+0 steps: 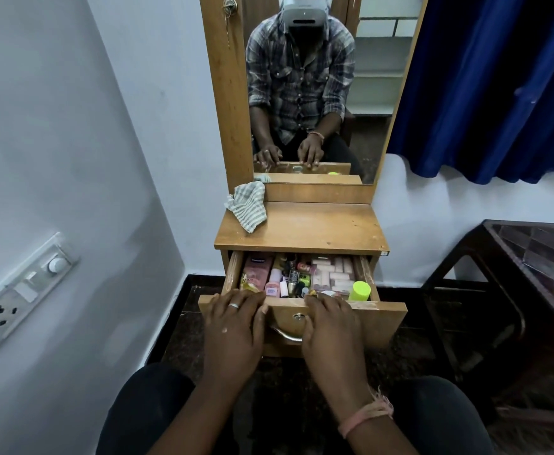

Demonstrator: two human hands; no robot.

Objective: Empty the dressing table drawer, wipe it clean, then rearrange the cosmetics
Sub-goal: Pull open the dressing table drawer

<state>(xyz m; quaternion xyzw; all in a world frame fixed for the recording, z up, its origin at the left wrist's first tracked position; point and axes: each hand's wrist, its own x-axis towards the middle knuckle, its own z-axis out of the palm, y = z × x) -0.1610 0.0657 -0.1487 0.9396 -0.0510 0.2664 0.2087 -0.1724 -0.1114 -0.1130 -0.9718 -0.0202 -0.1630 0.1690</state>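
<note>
Resting on the drawer front (380,318), both hands lay flat, fingers hooked over its top edge and clamped on nothing but the wood. Left hand (234,318) sat just beside the metal pull (290,334); right hand (329,323) partly covered the pull's other end. Drawer (233,272) stood open toward the person, long axis running across, side to side.

Cosmetics (290,279) lay directly beyond the fingertips, packed wall to wall: pink packets past the left hand, small bottles between the hands, a lime-capped container (360,290) just outside the right hand. Either hand looked equally near; judged that each would serve its own half.

Striped cloth (247,206) sat on the tabletop (318,228), beyond the left hand, well past the drawer. Emptying appeared not yet begun.
</note>
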